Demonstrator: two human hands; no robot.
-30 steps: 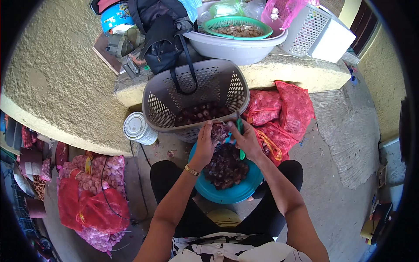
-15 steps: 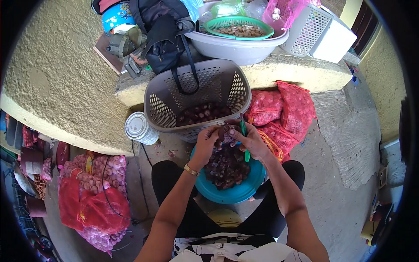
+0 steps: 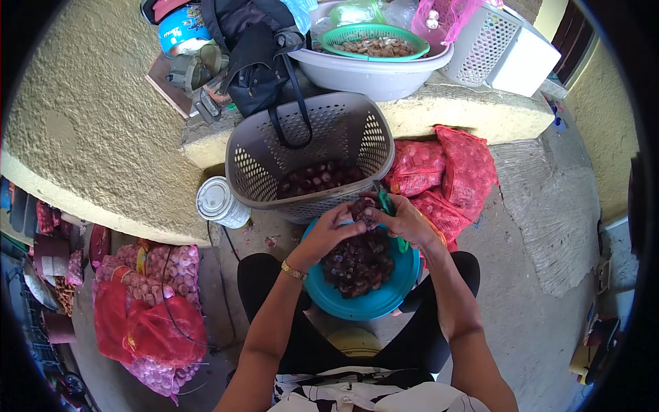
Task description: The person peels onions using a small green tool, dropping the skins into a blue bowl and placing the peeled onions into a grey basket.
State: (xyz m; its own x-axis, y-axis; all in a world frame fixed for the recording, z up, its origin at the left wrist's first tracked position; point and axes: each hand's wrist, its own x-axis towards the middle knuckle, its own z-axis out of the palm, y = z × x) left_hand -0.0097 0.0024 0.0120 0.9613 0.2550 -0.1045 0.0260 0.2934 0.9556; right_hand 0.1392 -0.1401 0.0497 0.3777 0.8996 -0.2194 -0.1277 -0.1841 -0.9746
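Note:
Above a blue-green basin (image 3: 406, 287) between my knees, both my hands meet around a dark purple-red onion clump (image 3: 366, 213). My left hand (image 3: 328, 233) pinches it from the left side. My right hand (image 3: 410, 224) grips a green-handled knife (image 3: 386, 202) and has its thumb against the clump. The blade is a small dark piece showing at the top, and the fingers hide part of the handle. Beneath the hands, dark purple onions (image 3: 357, 266) fill the basin's middle. Just beyond stands a grey-brown plastic basket (image 3: 241, 159) with loose round red onions (image 3: 317, 178) at its bottom.
Red mesh sacks (image 3: 467, 168) lie right of the basket, and a lidded white pail (image 3: 222, 202) stands left. A mesh sack of pinkish-white bulbs (image 3: 147, 281) lies at left with a black cord (image 3: 168, 302) across it. A ledge behind holds a black bag (image 3: 255, 75) and a large tub (image 3: 371, 79).
Both hands have come slightly lower and nearer to me with the clump. The knife has tilted in my right hand, its lower handle end swinging to the right.

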